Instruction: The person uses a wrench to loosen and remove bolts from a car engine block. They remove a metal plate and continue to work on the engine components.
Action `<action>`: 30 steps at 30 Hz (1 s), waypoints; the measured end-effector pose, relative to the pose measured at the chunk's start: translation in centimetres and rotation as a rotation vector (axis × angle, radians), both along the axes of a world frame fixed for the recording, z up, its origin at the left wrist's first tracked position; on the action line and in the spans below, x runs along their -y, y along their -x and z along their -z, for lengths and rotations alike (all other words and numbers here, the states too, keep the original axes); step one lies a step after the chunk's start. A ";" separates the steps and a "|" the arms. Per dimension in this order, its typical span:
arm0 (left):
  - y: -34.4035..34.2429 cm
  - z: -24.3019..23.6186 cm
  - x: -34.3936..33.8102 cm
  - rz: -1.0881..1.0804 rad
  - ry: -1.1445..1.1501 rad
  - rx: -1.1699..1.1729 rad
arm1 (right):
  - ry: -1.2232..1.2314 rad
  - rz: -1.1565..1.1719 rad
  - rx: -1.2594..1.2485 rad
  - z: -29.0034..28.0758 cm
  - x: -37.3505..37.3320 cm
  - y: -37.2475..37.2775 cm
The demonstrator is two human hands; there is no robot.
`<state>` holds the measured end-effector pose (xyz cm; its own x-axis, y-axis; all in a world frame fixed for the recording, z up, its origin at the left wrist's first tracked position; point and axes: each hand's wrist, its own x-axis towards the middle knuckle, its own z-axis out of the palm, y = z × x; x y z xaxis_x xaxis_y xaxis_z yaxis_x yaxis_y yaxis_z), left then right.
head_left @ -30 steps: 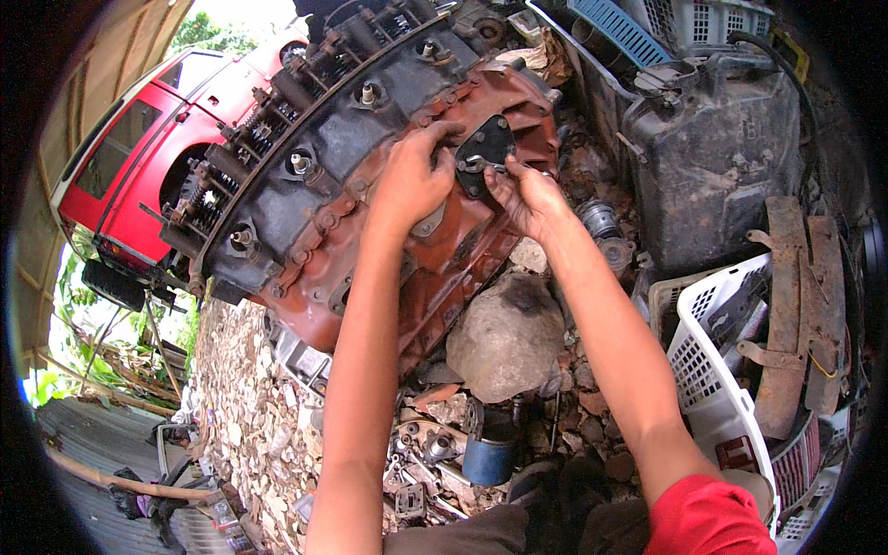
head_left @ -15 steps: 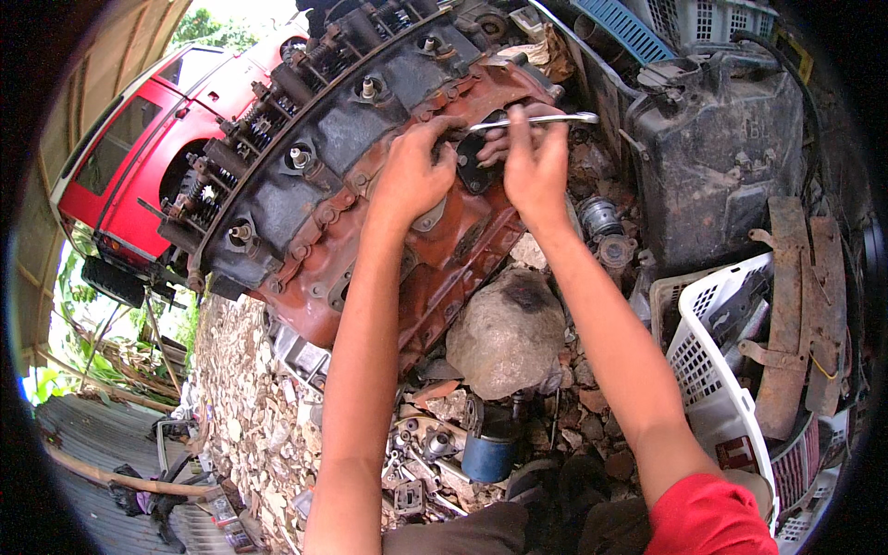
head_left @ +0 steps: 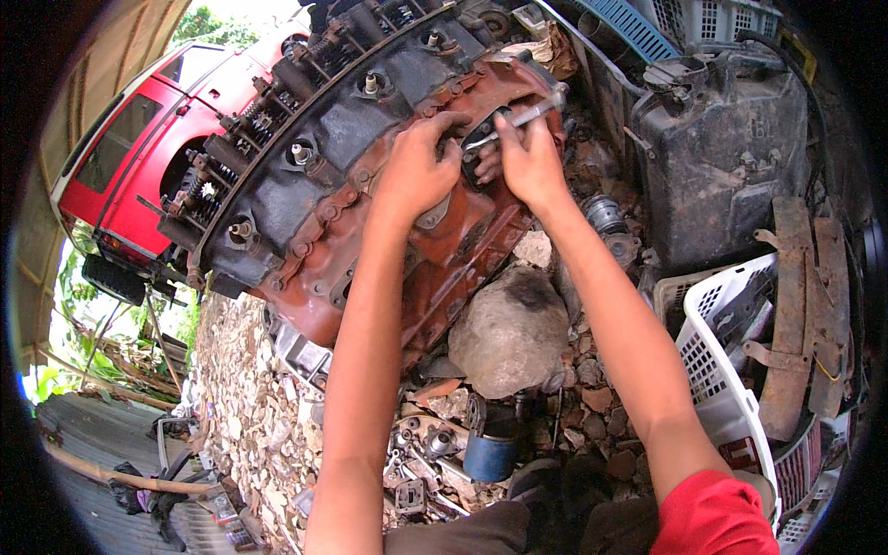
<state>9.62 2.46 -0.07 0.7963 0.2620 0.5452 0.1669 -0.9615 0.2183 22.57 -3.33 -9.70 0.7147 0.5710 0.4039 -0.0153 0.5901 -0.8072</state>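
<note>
My right hand [head_left: 529, 165] is closed around a silver wrench [head_left: 538, 111], whose outer end is smeared by motion. The wrench's other end lies over a black part [head_left: 472, 172] on the side of a red-brown engine block [head_left: 462, 245]. My left hand [head_left: 422, 168] rests against the block just left of that part. Its index finger stretches toward the wrench, with the thumb apart below; the other fingers are mostly hidden. A dark cylinder head [head_left: 268, 194] with spark plugs and valve springs runs along the block's upper left side.
A large stone [head_left: 509, 333] sits under the block's near side. Below are a blue cylinder [head_left: 490, 458] and loose metal parts [head_left: 435, 449] on rubble. To the right stand a black jerrycan [head_left: 721, 157] and a white basket [head_left: 731, 407]. A red vehicle [head_left: 129, 157] is behind.
The wrench has turned in my right hand: its outer end has swung up and left, its inner end down. My left hand has barely moved.
</note>
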 end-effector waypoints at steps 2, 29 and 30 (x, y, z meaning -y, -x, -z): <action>0.4 0.0 0.3 -0.022 0.006 0.011 | -0.003 0.219 0.455 -1.2 1.7 0.2; 0.1 0.0 -0.1 -0.038 -0.032 -0.013 | -0.022 -0.295 -0.629 1.0 1.6 -0.3; 0.0 0.0 0.0 -0.031 -0.029 -0.007 | 0.023 -0.324 -0.668 1.4 1.3 0.2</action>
